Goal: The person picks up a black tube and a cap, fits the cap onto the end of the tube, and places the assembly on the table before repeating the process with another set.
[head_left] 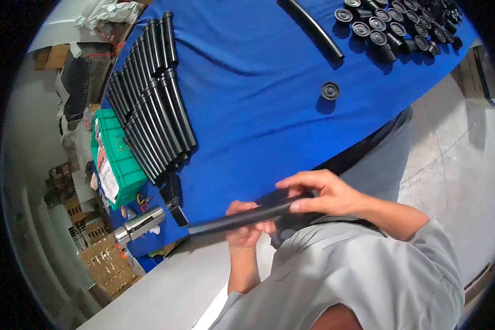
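Observation:
A black tube (214, 224) lies across in front of my body, slightly blurred by motion. My left hand (244, 228) is wrapped around its middle from below, fingers closed. At the tube's right end, my right hand (325, 192) grips with thumb and fingers; that end is partly hidden by the fingers. Close to the tube's left end is a dark block-like fixture (175, 203) at the table edge. A single round black cap (330, 91) with ringed top sits apart on the blue cloth, and another black tube (313, 30) lies beyond it.
The blue cloth (247, 82) covers the table. Rows of black tubes (159, 121) lie at the left, beside a green bin (127, 165) holding papers. A shiny metal cylinder (143, 224) is at the near left corner. Many black caps (378, 37) cluster at the far right.

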A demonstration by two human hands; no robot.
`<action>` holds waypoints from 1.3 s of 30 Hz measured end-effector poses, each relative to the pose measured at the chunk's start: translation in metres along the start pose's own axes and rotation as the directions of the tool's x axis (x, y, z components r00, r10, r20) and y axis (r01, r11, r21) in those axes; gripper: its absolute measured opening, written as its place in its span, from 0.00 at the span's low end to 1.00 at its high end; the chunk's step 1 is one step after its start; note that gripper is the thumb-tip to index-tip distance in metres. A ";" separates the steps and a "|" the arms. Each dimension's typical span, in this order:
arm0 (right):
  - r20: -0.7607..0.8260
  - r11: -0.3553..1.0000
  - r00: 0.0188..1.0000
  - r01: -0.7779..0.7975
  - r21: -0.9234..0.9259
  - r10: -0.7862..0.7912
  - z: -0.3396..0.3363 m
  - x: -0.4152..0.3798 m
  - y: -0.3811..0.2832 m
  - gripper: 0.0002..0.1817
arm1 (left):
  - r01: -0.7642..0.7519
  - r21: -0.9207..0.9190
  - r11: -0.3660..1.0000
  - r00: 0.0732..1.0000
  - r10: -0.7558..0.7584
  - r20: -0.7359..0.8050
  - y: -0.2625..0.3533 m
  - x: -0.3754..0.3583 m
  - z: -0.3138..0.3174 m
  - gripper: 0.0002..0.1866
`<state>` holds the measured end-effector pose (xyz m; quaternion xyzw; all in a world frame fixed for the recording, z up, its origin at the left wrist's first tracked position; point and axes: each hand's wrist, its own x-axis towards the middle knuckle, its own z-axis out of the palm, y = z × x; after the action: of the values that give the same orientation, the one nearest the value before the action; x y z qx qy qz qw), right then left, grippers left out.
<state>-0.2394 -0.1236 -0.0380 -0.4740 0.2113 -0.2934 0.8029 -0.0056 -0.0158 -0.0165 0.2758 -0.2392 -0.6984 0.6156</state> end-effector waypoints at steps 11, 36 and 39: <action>0.064 0.971 0.998 0.003 -0.241 0.013 -0.009 0.004 -0.025 0.31 | 0.341 0.448 0.827 0.940 -0.297 -0.167 0.004 0.000 -0.003 0.27; 0.080 0.990 0.997 0.010 -0.138 0.001 0.006 0.008 -0.020 0.15 | 0.605 0.216 0.766 0.796 -0.580 -0.174 -0.011 -0.012 0.004 0.26; 0.038 0.989 0.993 -0.107 -0.099 0.111 0.005 0.007 -0.033 0.16 | 0.588 0.302 0.751 0.807 -0.572 -0.148 -0.011 -0.020 -0.009 0.24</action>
<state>-0.2397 -0.1373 -0.0071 -0.5062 0.2335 -0.2281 0.7983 -0.0060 0.0060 -0.0289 0.4521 -0.2422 -0.7974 0.3181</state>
